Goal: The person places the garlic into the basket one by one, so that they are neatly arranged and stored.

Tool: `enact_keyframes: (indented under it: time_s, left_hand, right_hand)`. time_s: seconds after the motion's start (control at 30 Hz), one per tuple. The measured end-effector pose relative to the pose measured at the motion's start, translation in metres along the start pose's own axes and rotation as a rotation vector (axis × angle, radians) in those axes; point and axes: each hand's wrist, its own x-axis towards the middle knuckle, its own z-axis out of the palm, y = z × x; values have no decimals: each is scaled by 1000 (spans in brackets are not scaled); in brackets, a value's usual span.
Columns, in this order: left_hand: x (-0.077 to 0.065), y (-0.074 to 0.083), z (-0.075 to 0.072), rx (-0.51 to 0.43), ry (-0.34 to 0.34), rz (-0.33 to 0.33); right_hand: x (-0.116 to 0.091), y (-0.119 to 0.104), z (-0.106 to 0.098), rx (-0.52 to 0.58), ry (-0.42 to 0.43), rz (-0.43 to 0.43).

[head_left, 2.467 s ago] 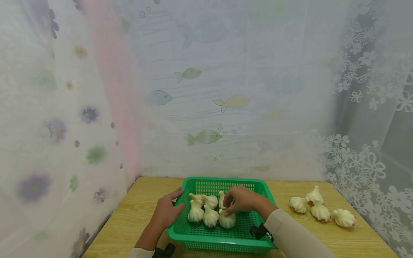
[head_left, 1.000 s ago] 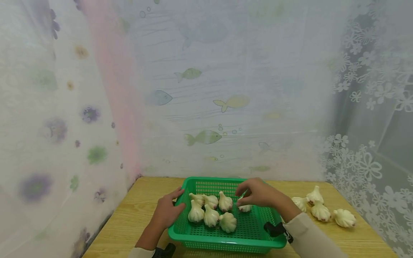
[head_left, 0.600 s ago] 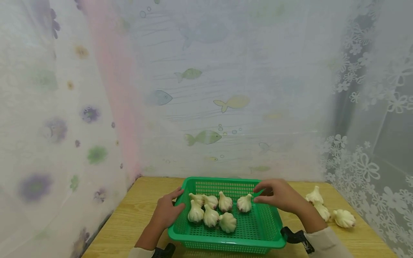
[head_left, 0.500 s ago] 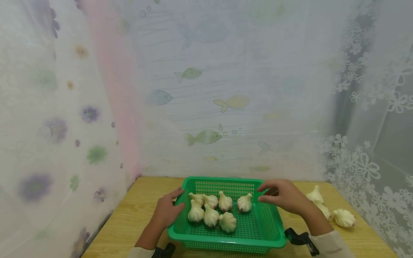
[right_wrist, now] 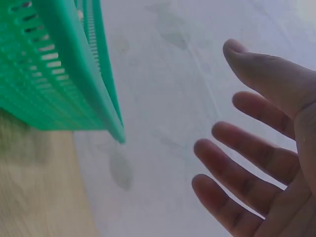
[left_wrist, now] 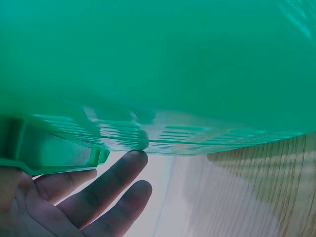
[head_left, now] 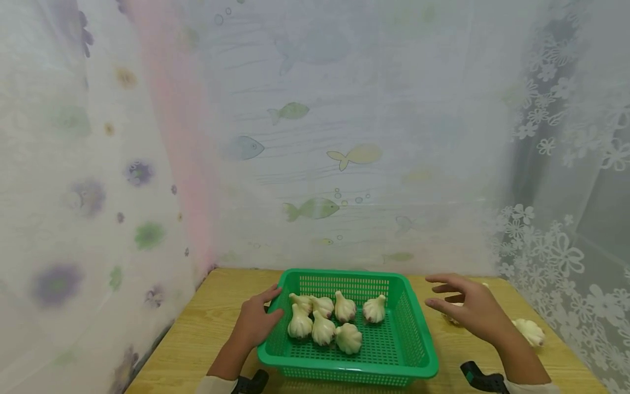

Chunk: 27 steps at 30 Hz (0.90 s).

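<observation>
A green plastic basket (head_left: pixel 349 368) stands on the table with several pale garlic bulbs (head_left: pixel 323 330) in it, most of them in its left half. My left hand (head_left: pixel 256 320) holds the basket's left rim, its thumb over the edge. In the left wrist view, spread fingers (left_wrist: pixel 106 192) lie along the basket's outer wall; the thumb is hidden there. Beyond the right rim, my right hand (head_left: pixel 470 306) hovers with fingers parted and holds nothing. More garlic lies below and behind it, one bulb (head_left: pixel 530 332) showing by the wrist, others mostly covered.
The wooden table (head_left: pixel 197 339) reaches back to a curtain (head_left: pixel 354 235) printed with fish. A flower-patterned sheet (head_left: pixel 98 230) hangs on the left, and another with white flowers (head_left: pixel 561 257) on the right. Black wrist mounts (head_left: pixel 484 377) sit on both wrists.
My right hand let go of a garlic bulb at the basket's back right, then moved right, out past the rim toward the loose bulbs. The left hand stayed on the rim.
</observation>
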Motion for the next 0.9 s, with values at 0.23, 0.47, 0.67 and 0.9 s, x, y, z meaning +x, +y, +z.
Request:
enact_keyframes:
  time_s: [0.23,0.47,0.67,0.9]
  left_hand:
    - [-2,0,2,10,18,11]
    - [-2,1,1,5,14,2]
    - [-1,3,1,6,5,-4]
    - [-1,4,0,4,-7,-14]
  right_hand:
    - [-15,20,-22,-12,120,19]
    - [-30,51,-45,-10,245,181]
    - [-46,80,-53,10,355,399]
    - [-58,113,-55,150,383,559]
